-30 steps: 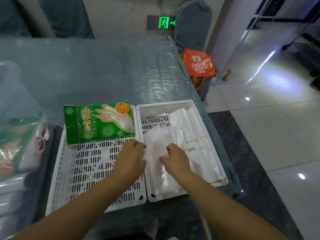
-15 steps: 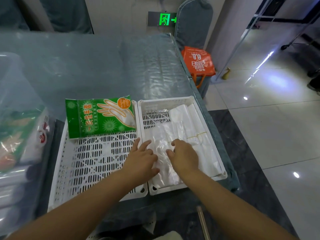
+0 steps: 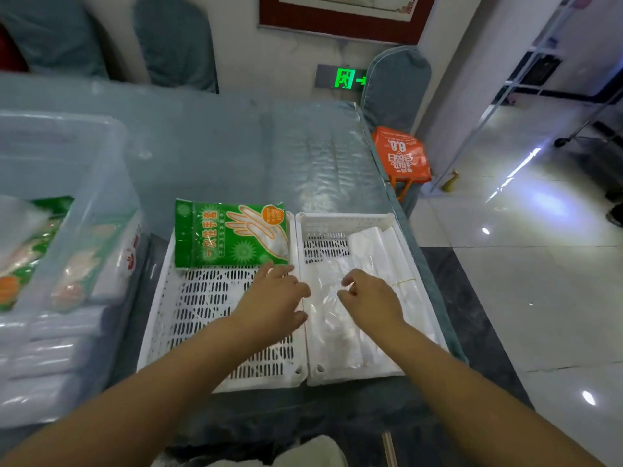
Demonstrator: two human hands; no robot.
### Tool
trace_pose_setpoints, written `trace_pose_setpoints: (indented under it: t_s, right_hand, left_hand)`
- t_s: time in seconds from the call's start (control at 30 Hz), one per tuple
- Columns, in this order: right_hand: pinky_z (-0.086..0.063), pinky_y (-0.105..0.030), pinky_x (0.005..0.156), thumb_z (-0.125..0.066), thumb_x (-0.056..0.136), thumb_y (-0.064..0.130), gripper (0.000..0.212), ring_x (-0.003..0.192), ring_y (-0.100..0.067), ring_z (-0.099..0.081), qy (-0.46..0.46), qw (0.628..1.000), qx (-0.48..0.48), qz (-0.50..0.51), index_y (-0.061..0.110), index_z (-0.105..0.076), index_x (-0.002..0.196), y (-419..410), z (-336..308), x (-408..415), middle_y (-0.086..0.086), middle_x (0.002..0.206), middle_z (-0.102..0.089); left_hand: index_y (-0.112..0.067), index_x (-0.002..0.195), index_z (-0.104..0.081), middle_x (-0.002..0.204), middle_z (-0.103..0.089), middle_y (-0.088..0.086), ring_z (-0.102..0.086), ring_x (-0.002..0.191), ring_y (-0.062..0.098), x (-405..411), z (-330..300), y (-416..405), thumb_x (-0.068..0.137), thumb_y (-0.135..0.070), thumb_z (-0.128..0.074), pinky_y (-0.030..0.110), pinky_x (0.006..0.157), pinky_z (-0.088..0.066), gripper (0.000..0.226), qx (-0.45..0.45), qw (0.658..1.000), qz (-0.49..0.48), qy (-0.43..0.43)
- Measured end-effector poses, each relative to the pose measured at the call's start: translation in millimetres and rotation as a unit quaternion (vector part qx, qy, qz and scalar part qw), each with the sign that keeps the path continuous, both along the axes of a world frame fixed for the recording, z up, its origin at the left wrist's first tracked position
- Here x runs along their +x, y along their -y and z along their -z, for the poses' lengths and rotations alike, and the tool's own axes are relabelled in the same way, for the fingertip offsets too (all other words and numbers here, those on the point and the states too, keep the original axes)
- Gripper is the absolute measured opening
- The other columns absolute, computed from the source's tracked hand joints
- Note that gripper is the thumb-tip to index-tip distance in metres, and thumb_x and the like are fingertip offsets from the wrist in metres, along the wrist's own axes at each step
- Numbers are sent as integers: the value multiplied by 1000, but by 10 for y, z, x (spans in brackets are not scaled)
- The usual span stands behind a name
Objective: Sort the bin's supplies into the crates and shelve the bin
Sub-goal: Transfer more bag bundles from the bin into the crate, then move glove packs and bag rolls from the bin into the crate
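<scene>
Both hands have lifted off the clear plastic bags (image 3: 340, 318) they were pressing flat half a second ago, and the view has tipped up to show more of the far wall. Fingers (image 3: 350, 281) of the right hand (image 3: 371, 298) are loosely curled and hold nothing, just above the bags at centre frame; those of the left hand (image 3: 279, 294) are relaxed and slightly spread, also empty, over the seam between the two crates. The bags lie in the right crate (image 3: 344, 220), long axis running from the near edge toward the top of the frame. A green glove packet (image 3: 232, 234) lies across the far end of the left crate (image 3: 202, 315), long axis left to right.

Remaining supplies sit in the clear bin (image 3: 101, 183) at the left of the frame on the tabletop (image 3: 219, 146), so the left hand is nearer for the next reach. Its contents show only blurred through the wall, and its left side is cut off.
</scene>
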State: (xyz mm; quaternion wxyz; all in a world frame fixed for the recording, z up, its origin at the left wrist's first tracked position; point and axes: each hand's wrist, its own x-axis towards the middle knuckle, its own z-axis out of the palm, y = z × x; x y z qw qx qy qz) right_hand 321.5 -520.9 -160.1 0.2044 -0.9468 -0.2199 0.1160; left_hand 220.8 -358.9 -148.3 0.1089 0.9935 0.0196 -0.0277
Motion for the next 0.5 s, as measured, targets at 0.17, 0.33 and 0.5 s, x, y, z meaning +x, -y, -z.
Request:
trace_pose_setpoints:
  t_s: [0.17,0.33,0.5]
  right_hand:
    - [-50,-31,62,-61,82,23,8,70,-11,-61,58,985,157,-48,29,-62,78,-755,-636,-223,13,71,-64]
    - [-55,-40,64,-63,79,17,11,63,-14,-64,52,950,282,-120,26,-65,75,-1747,-1161,-740,7,66,-67]
    - [-55,-39,66,-63,80,18,8,62,-13,-63,36,930,303,-204,25,-67,77,-2765,-1430,-1333,8,64,-66]
  left_hand:
    - [-29,119,-56,118,-64,-2,-52,113,20,-584,-695,-623,85,-39,-52,35,100,-34,35,-20,992,-75,99]
    - [-31,107,-60,99,-69,-6,-62,94,22,-1442,-1233,-1467,83,-36,-55,32,75,-47,25,-9,968,-180,175]
    - [-32,106,-64,97,-69,-7,-62,94,21,-2243,-1366,-2467,84,-31,-58,31,76,-46,23,4,943,-299,148]
